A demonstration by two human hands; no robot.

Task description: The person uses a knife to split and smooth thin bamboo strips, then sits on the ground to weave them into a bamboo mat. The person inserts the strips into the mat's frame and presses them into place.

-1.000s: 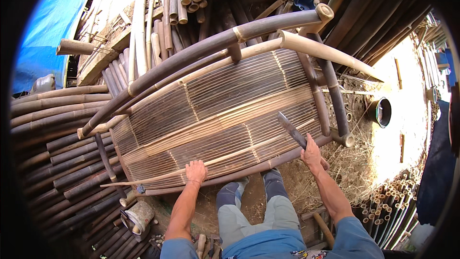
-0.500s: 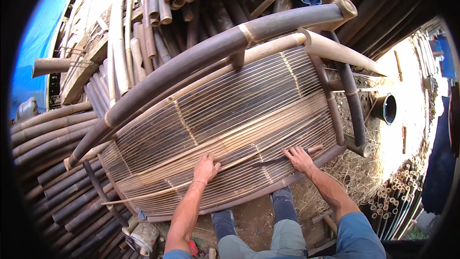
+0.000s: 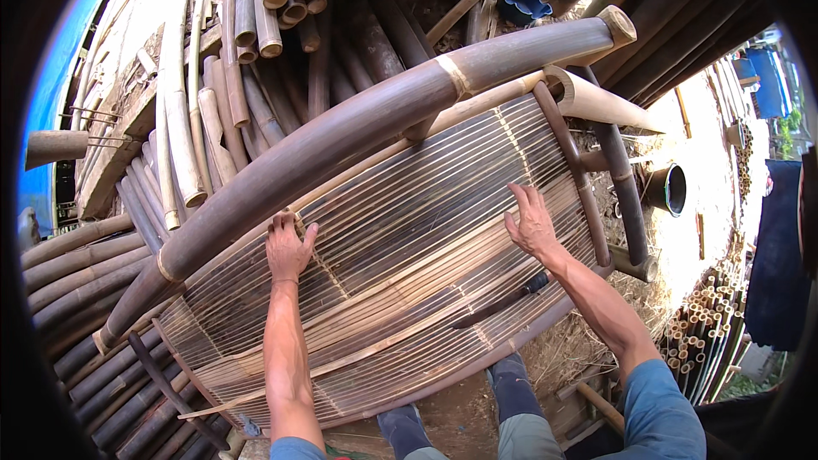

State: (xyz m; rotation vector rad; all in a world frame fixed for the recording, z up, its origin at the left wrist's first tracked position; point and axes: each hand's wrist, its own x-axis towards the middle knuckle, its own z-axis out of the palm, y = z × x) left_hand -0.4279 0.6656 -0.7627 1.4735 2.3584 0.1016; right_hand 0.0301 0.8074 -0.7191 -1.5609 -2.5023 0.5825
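Note:
A bamboo bench with a seat of thin slats [image 3: 409, 196] spreads in front of me, its thick dark curved rail [image 3: 341, 128] arching along the far side. My left hand [image 3: 290, 249] lies at the seat's far edge beside a woven binding, fingertips by the pale bamboo pole under the rail, thumb spread. Over the right half of the slats is my right hand [image 3: 532, 223], fingers extended and holding nothing; whether it touches the slats I cannot tell. A dark-bladed knife [image 3: 498, 302] with a black handle lies on the near slats, below my right hand. A loose bamboo strip [image 3: 349, 364] crosses the near left slats.
Bamboo poles [image 3: 273, 8] are heaped beyond the bench, and dark poles [image 3: 119, 383] are stacked at its left. A black bucket [image 3: 667, 190] lies tipped at the right, above a bundle of thin bamboo canes [image 3: 703, 324]. A blue tarp [image 3: 64, 77] hangs far left.
Both hands have moved away from me, from the near slats: the left to the seat's far edge, the right to the upper slats. The knife, formerly under my right hand, now lies uncovered.

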